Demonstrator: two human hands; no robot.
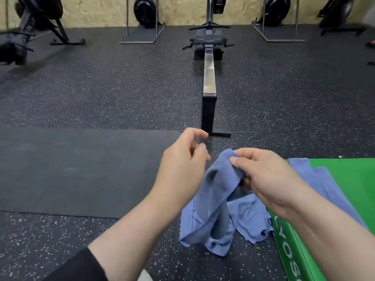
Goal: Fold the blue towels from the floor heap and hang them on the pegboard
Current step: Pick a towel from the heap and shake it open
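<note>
The right hand [261, 177] pinches a corner of the limp blue cloth towel [219, 201], lifting it off the speckled black rubber floor [121, 94]; the left hand [182, 165], at nine o'clock, hangs loosely curled and empty (probably seeking another corner); a second blue towel [316, 179] drapes the green padded box [349, 191] at three o'clock.

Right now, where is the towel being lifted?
Lower centre-right of the head view: the blue towel hangs from the right hand, beside the green mat.
</note>
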